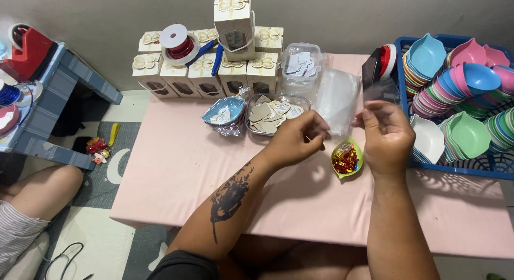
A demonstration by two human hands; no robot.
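Note:
My left hand point(296, 138) and my right hand point(386, 133) are raised over the pink table point(176, 167), each pinching an edge of a clear plastic bag point(338, 100) stretched between them. Just below the bag, between my hands, lies a small green fish-shaped dish point(347, 158) filled with red and gold wrapped sweets. To the left of my left hand stands a clear box point(276, 113) of pale heart-shaped cards, and beside it a blue dish wrapped in plastic point(225, 114).
White gift boxes point(209, 66) with gold bows line the table's back, with a red ribbon spool point(179, 42) on them. A blue basket point(460, 92) at right holds stacked coloured dishes. Another person's leg point(37, 197) rests at left by a blue stool point(59, 92).

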